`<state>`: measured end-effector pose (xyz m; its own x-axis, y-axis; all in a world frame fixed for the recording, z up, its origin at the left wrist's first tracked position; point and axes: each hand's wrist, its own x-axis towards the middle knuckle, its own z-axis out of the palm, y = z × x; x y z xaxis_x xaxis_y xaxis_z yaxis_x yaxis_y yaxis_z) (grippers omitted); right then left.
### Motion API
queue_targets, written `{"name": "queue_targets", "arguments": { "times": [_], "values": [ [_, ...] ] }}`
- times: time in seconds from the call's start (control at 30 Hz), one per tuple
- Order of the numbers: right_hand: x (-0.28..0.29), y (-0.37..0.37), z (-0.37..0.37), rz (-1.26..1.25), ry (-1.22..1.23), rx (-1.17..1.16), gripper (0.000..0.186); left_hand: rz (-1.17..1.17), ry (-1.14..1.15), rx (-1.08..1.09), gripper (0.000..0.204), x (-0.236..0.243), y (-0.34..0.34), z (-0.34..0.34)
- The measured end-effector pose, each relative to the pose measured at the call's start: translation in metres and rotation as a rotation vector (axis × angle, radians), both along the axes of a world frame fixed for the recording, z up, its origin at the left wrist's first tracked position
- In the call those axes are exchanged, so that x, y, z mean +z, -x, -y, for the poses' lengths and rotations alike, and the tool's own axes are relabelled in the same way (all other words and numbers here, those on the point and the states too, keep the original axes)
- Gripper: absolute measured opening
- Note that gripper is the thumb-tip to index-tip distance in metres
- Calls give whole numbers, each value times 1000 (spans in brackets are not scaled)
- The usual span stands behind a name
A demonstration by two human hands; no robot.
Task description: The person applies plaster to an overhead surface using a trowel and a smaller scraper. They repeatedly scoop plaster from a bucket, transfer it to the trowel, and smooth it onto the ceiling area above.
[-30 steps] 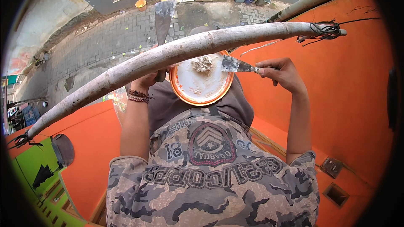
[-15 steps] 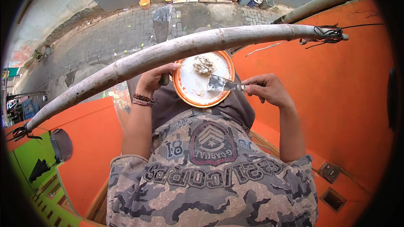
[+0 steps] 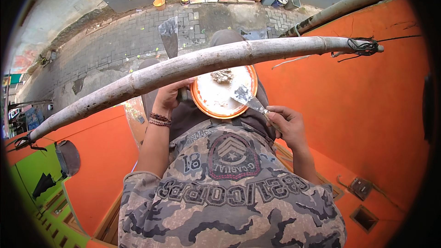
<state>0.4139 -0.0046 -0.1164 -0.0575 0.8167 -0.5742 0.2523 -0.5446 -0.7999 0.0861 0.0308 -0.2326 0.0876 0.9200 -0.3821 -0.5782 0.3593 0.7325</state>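
Note:
An orange-rimmed round plate [image 3: 196, 103], white inside, rests over my lap with a lump of greyish-white putty [image 3: 222, 76] near its far side. My right hand [image 3: 289, 126] grips the handle of a putty knife [image 3: 243, 94]. Its smeared blade points up and left over the white inner surface. My left hand [image 3: 168, 95] is closed around the handle of a second, wider putty knife [image 3: 169, 36], its fingertips at the plate's left rim. That blade sticks out past a bamboo pole, which hides its middle and part of the plate's far edge.
The bamboo pole [image 3: 206, 59] crosses just beyond my hands, tied with dark cord at both ends. An orange wall [image 3: 349, 101] stands close on the right. Far below lies a paved lane [image 3: 133, 36] with an orange bucket [image 3: 159, 3] and several bins along its far side.
My right hand has come closer to my body, and its knife has swung from nearly level to a slant. The left knife's blade has tipped leftward. The view has shifted slightly.

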Motion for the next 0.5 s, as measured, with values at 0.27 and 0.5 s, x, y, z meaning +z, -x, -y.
{"name": "queue_targets", "arguments": {
  "times": [0.27,0.5],
  "values": [
    [21,13,-32,48,-76,65,29,0,-13,-28,27,-6,4,-2],
    [15,21,-43,102,-40,83,28,-42,-76,35,26,12,-7,-1]
  ]
}}
